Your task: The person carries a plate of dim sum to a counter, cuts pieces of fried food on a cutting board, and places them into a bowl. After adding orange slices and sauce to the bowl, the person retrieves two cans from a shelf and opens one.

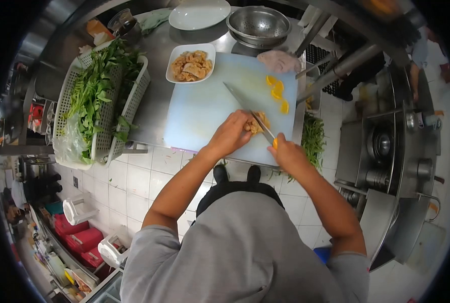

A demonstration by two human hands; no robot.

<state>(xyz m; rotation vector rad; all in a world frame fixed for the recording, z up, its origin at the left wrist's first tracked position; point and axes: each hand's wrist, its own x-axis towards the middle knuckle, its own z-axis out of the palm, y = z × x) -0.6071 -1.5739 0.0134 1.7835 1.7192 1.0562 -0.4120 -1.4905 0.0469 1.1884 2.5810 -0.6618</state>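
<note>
My right hand [285,151] is closed round the yellow-orange handle of a long knife [241,98]. Its blade points up and to the left and lies against a small heap of brown meat [258,122] on the white cutting board [194,116]. At the left side of that meat, my left hand [233,132] rests with its fingers curled onto it. A square white dish [190,62] of similar meat pieces stands at the board's upper left corner. Orange slices [277,91] lie near the board's right edge, below a crumpled clear plastic bag [279,61].
Baskets [101,146] of leafy greens stand at the left. Behind the board are a white oval plate [200,14] and a metal colander [259,25]. Metal bars [331,70] cross at the right. More greens [313,141] are beyond the table's right edge.
</note>
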